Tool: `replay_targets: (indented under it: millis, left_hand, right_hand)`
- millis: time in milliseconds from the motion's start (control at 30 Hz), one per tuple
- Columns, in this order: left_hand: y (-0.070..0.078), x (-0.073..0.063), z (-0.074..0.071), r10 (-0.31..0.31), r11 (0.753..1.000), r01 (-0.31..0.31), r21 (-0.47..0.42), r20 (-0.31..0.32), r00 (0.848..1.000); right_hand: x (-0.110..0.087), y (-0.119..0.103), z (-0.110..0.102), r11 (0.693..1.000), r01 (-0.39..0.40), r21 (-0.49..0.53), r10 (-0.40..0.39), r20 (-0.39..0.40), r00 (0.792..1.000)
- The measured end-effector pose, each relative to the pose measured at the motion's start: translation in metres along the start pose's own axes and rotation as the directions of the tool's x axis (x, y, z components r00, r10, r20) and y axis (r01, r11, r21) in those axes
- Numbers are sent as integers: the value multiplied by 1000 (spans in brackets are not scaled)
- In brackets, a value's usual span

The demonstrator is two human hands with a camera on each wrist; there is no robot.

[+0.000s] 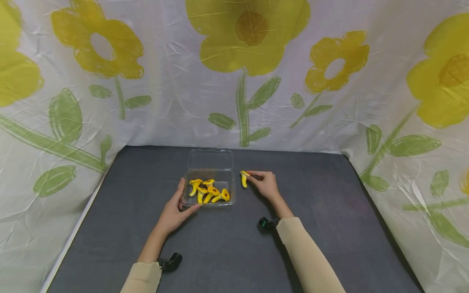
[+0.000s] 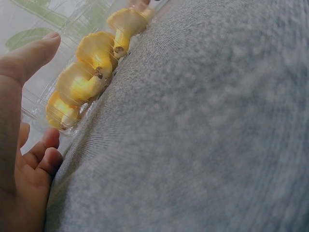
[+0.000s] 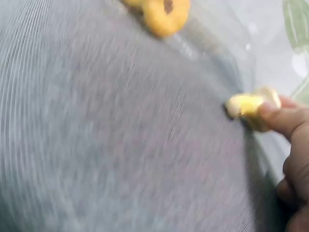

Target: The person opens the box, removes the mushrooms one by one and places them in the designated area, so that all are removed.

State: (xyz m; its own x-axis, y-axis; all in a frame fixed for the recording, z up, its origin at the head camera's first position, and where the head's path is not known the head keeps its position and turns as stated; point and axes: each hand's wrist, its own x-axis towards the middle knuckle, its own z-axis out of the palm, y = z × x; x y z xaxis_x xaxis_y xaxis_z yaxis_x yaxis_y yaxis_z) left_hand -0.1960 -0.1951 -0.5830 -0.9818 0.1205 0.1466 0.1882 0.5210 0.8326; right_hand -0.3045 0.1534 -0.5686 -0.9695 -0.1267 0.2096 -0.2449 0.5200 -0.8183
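A clear plastic clamshell box (image 1: 233, 198) with its lid raised at the back holds several yellow chanterelle mushrooms (image 1: 214, 193). At the box's front left corner is my left hand (image 1: 174, 215), its thumb along the front edge and its fingers along the left side. In the left wrist view the thumb stands straight, apart from the fingers, with mushrooms (image 2: 82, 82) showing through the plastic. To the right of the box my right hand (image 1: 266, 186) pinches one chanterelle mushroom (image 1: 244, 180) between thumb and fingertips. The right wrist view shows this mushroom (image 3: 246, 105) close to the table surface.
A dark grey cloth-covered table (image 1: 322, 228) lies under everything. Behind and at both sides hangs a white curtain (image 1: 165, 114) printed with yellow flowers. The box's transparent lid (image 1: 210, 159) leans up towards the back edge of the table.
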Motion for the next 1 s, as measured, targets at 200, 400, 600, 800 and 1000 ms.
replay_targets:
  millis: [200,400,600,800,1000]
  left_hand:
    - [-1,-3,1,-4,1000,4,11,12,1000]
    - [-1,-2,1,-10,1000,10,10,9,1000]
    - [1,1,0,-5,1000,5,16,2,1000]
    - [1,1,-1,-10,1000,10,9,7,1000]
    - [0,1,0,-15,1000,15,12,9,1000]
  right_hand:
    - [-5,10,0,1000,23,-16,-23,10,1000]
    - [-4,10,1,999,47,-27,-48,-33,998]
    - [-2,9,1,998,51,-24,-51,-34,998]
    - [-1,9,0,999,43,-18,-43,-23,999]
    - [-2,9,-1,999,32,-10,-33,-8,999]
